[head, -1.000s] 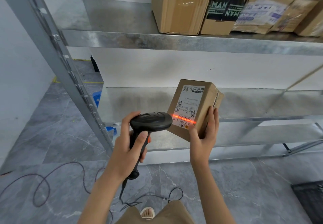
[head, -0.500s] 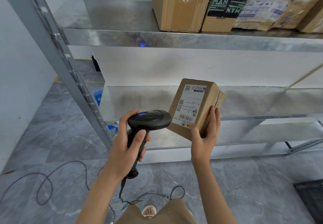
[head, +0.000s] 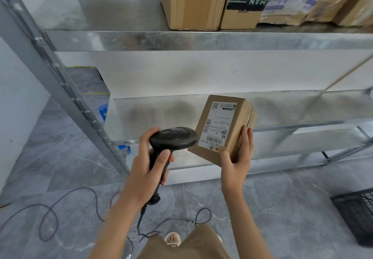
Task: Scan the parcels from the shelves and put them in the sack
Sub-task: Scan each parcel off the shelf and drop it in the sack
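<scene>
Holding the small parcel (head: pixel 224 127) before the lower shelf (head: pixel 302 109), your right hand (head: pixel 236 157) clasps its bottom corner, your left hand (head: pixel 149 163) wraps the scanner (head: pixel 173 139); it seems light, rigid.

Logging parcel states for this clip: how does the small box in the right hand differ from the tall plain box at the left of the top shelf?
The small box is gripped by the right hand and tilted; the tall plain box stands upright on the top shelf. The small box shows a white shipping label toward the camera; the tall plain box shows only clear tape. Both are brown cardboard.
</scene>
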Available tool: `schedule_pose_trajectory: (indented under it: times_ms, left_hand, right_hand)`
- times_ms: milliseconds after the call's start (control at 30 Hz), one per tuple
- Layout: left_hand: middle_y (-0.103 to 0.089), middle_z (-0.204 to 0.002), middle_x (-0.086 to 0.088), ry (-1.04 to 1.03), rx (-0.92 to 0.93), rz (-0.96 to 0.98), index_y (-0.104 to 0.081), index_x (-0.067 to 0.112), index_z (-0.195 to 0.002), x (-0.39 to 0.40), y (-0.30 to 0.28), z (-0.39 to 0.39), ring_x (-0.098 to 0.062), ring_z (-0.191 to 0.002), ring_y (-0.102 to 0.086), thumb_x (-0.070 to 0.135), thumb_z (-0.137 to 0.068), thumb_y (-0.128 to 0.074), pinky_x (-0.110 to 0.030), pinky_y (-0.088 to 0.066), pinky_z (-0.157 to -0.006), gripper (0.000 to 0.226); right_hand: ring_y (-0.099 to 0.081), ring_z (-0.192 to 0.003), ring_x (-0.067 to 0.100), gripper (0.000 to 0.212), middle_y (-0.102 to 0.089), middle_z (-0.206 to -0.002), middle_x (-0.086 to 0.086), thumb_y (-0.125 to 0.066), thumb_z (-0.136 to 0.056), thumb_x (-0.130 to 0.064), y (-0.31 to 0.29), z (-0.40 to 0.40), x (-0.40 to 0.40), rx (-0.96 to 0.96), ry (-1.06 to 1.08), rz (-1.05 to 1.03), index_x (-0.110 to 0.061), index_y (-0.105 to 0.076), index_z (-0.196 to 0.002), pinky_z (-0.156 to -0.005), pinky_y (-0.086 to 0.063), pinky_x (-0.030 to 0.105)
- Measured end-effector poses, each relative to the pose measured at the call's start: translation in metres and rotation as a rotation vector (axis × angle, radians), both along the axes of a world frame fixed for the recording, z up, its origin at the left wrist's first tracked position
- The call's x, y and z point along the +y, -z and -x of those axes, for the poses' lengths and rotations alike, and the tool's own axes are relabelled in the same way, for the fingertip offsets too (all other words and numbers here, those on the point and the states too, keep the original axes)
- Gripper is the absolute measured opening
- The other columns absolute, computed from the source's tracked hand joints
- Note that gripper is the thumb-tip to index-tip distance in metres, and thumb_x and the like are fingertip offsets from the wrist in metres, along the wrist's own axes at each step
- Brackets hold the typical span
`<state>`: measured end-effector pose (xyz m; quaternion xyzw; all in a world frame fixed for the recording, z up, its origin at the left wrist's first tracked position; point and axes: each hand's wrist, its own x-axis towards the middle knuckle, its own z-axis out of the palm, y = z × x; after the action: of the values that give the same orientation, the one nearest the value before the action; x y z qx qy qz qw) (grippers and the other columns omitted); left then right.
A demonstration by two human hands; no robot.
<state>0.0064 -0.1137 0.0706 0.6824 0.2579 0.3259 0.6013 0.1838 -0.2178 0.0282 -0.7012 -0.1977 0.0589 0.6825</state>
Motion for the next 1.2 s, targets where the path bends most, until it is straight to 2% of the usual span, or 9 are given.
schedule_pose_trajectory:
  times_ms: [167, 267, 367, 533, 733, 833, 1000, 1133, 1200]
  left_hand:
    - [-0.067, -0.087, -0.002, 0.100, 0.034, -0.031, -0.036, 0.050, -0.132, 0.002, 0.005, -0.040, -0.020, -0.052, -0.056, 0.052, -0.088, -0.054, -0.032, -0.051, -0.048, 0.047]
    - [-0.066, -0.088, -0.002, 0.183, 0.041, -0.054, -0.035, 0.049, -0.134, -0.006, 0.004, -0.079, -0.026, -0.053, -0.056, 0.050, -0.090, -0.053, -0.034, -0.052, -0.048, 0.047]
    - [-0.066, -0.088, -0.001, 0.277, 0.050, -0.103, -0.036, 0.056, -0.131, -0.025, 0.000, -0.123, -0.032, -0.054, -0.056, 0.044, -0.094, -0.053, -0.035, -0.052, -0.050, 0.043]
    - [-0.067, -0.090, -0.002, 0.372, 0.056, -0.128, -0.039, 0.060, -0.126, -0.071, -0.003, -0.199, -0.024, -0.055, -0.057, 0.029, -0.100, -0.053, -0.036, -0.052, -0.051, 0.043]
    - [-0.067, -0.086, -0.006, 0.490, 0.076, -0.079, -0.041, 0.049, -0.129, -0.153, 0.002, -0.311, -0.034, -0.054, -0.055, 0.049, -0.091, -0.055, -0.042, -0.049, -0.053, 0.040]
    - [-0.068, -0.089, -0.008, 0.564, 0.091, -0.082, -0.041, 0.050, -0.129, -0.202, 0.007, -0.368, -0.036, -0.057, -0.056, 0.047, -0.093, -0.056, -0.042, -0.049, -0.055, 0.040]
    - [-0.069, -0.088, -0.003, 0.697, 0.090, -0.135, -0.042, 0.058, -0.124, -0.276, 0.011, -0.449, -0.023, -0.056, -0.058, 0.043, -0.099, -0.058, -0.038, -0.051, -0.057, 0.033]
    - [-0.067, -0.083, -0.002, 0.807, 0.084, -0.162, -0.039, 0.042, -0.134, -0.321, 0.014, -0.498, -0.025, -0.054, -0.057, 0.057, -0.087, -0.054, -0.040, -0.050, -0.055, 0.051]
    - [-0.067, -0.082, -0.005, 0.855, 0.065, -0.174, -0.040, 0.044, -0.133, -0.341, 0.013, -0.519, -0.026, -0.053, -0.057, 0.057, -0.088, -0.054, -0.040, -0.051, -0.055, 0.049]
  right_hand:
    - [-0.029, -0.144, 0.001, 0.081, -0.025, -0.157, -0.030, -0.061, -0.074, -0.038, 0.004, -0.019, -0.037, 0.042, 0.110, 0.029, -0.041, -0.037, -0.151, -0.116, -0.036, 0.051]
    - [-0.028, -0.145, 0.002, 0.080, -0.025, -0.158, -0.028, -0.062, -0.076, -0.034, 0.003, -0.036, -0.067, 0.042, 0.201, 0.038, -0.040, -0.038, -0.152, -0.118, -0.032, 0.048]
    - [-0.027, -0.146, 0.002, 0.082, -0.024, -0.159, -0.026, -0.060, -0.073, -0.042, 0.006, -0.058, -0.102, 0.039, 0.312, 0.059, -0.039, -0.037, -0.152, -0.119, -0.030, 0.047]
    - [-0.026, -0.146, 0.002, 0.082, -0.022, -0.158, -0.031, -0.062, -0.073, -0.042, 0.012, -0.105, -0.164, 0.099, 0.448, 0.049, -0.047, -0.035, -0.151, -0.118, -0.031, 0.055]
    - [-0.027, -0.141, -0.005, 0.079, -0.023, -0.159, -0.028, -0.064, -0.078, -0.029, 0.007, -0.179, -0.263, 0.088, 0.591, 0.123, -0.040, -0.038, -0.152, -0.118, -0.031, 0.049]
    - [-0.026, -0.142, -0.004, 0.079, -0.022, -0.159, -0.029, -0.063, -0.078, -0.033, 0.008, -0.215, -0.317, 0.104, 0.651, 0.137, -0.039, -0.037, -0.152, -0.118, -0.031, 0.048]
    - [-0.024, -0.140, -0.011, 0.081, -0.021, -0.159, -0.031, -0.060, -0.073, -0.046, -0.001, -0.261, -0.401, 0.082, 0.756, 0.191, -0.043, -0.037, -0.151, -0.118, -0.027, 0.040]
    - [-0.026, -0.138, -0.012, 0.080, -0.022, -0.158, -0.033, -0.062, -0.075, -0.041, 0.001, -0.283, -0.451, 0.113, 0.865, 0.195, -0.043, -0.038, -0.151, -0.118, -0.031, 0.043]
    - [-0.028, -0.140, -0.008, 0.080, -0.024, -0.158, -0.033, -0.063, -0.075, -0.041, 0.005, -0.293, -0.466, 0.143, 0.922, 0.150, -0.042, -0.039, -0.151, -0.117, -0.034, 0.047]
